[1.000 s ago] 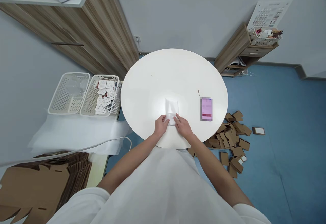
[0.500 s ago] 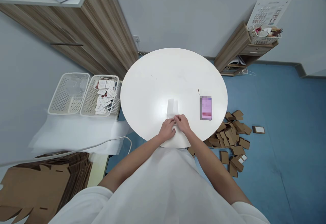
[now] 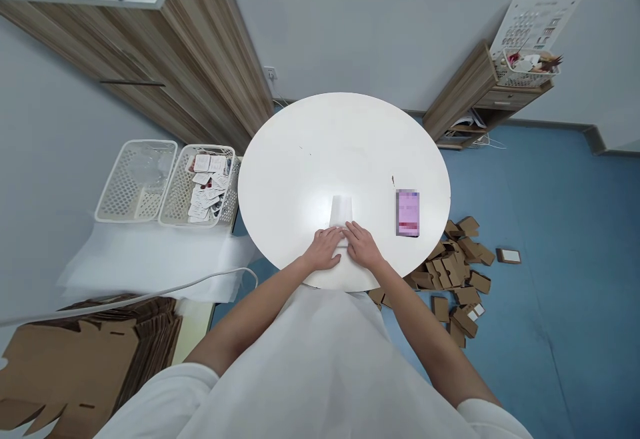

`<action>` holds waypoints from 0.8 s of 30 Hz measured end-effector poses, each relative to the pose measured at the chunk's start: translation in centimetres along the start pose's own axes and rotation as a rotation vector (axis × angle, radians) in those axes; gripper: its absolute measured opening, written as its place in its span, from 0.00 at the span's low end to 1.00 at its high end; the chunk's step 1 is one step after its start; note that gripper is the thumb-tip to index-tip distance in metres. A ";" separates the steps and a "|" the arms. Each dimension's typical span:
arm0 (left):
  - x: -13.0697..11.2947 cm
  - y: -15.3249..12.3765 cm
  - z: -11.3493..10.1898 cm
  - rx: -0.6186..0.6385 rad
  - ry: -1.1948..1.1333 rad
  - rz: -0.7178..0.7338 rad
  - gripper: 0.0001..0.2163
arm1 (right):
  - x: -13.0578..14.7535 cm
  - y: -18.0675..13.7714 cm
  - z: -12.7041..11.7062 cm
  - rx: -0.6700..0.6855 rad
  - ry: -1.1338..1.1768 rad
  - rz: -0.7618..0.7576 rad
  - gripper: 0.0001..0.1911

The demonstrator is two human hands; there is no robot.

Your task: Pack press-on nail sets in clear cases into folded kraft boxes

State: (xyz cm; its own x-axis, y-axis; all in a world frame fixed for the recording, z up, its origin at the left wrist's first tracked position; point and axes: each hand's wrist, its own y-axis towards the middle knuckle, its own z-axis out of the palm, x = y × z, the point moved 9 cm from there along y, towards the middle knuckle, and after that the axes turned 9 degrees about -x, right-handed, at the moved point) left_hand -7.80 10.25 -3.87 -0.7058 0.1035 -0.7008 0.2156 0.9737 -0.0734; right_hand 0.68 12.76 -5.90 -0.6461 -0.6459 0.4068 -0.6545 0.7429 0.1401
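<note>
A thin white translucent sheet [image 3: 341, 208], folded into a narrow strip, lies near the front edge of the round white table [image 3: 320, 139]. My left hand [image 3: 324, 249] rests on its near end with fingers stretched out and the thumb apart. From the other side, my right hand [image 3: 362, 244] lies on the same end, fingers extended toward the left fingertips. Both hands press down on the strip, covering part of it. Whether anything is wrapped inside, I cannot tell.
A phone [image 3: 409, 212] with a blurred screen lies right on the table. At left are a basket of printed cards [image 3: 173, 202], a basket with clear plastic [image 3: 107, 199], white sheets [image 3: 135, 252] and flattened cardboard [image 3: 70, 372]. Small brown boxes [image 3: 450, 266] cover floor at right.
My right hand has gone from pinching at the sheet to lying flatter on it. My left hand has shifted slightly left, and the strip's far end looks flatter and neater.
</note>
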 end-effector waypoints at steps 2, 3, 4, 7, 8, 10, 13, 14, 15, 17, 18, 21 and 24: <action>0.5 0.4 -0.6 0.005 0.003 0.010 0.27 | -0.1 -0.3 0.2 0.064 0.005 -0.054 0.28; 0.7 0.6 -0.9 0.006 0.007 0.023 0.28 | -0.2 -0.4 0.3 0.089 0.005 -0.067 0.30; 0.9 0.9 -1.1 0.013 0.012 0.035 0.29 | -0.4 -0.3 0.4 0.109 0.005 -0.075 0.32; 1.9 1.7 -0.8 0.070 0.020 0.022 0.34 | -0.5 0.3 0.5 0.134 0.006 -0.093 0.31; 2.2 2.0 -0.6 0.084 0.011 0.008 0.34 | -0.4 0.5 0.5 0.135 0.006 -0.101 0.30; 2.6 2.5 -0.5 0.081 -0.030 -0.008 0.33 | -0.3 0.9 0.3 0.138 0.007 -0.116 0.28; 2.6 3.0 -0.5 0.069 -0.048 0.014 0.33 | -0.3 1.3 0.0 0.162 0.025 -0.148 0.29; 2.5 3.1 -0.5 0.077 -0.031 0.031 0.32 | -0.3 1.4 0.0 0.176 0.035 -0.162 0.30; 2.4 3.2 -0.5 0.091 -0.011 0.048 0.32 | -0.3 1.5 0.0 0.192 0.045 -0.175 0.32; 2.2 3.3 -0.5 0.124 0.017 0.061 0.32 | -0.5 1.6 0.0 0.224 0.063 -0.193 0.34; 2.2 3.2 -0.4 0.140 0.018 0.053 0.32 | -0.5 1.5 0.1 0.238 0.070 -0.196 0.34; 2.0 2.6 -0.4 0.173 -0.029 0.011 0.32 | 0.0 1.0 0.4 0.260 0.091 -0.212 0.29; 1.6 1.2 -0.5 0.171 -0.138 -0.006 0.31 | 1.1 -0.3 0.7 0.248 0.116 -0.226 0.26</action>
State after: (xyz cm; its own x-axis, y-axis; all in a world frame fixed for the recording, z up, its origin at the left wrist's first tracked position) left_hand -9.04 11.65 -4.74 -0.6110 0.0573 -0.7896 0.3311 0.9244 -0.1891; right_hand -0.12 11.70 -6.08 -0.4345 -0.7544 0.4921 -0.8605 0.5090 0.0206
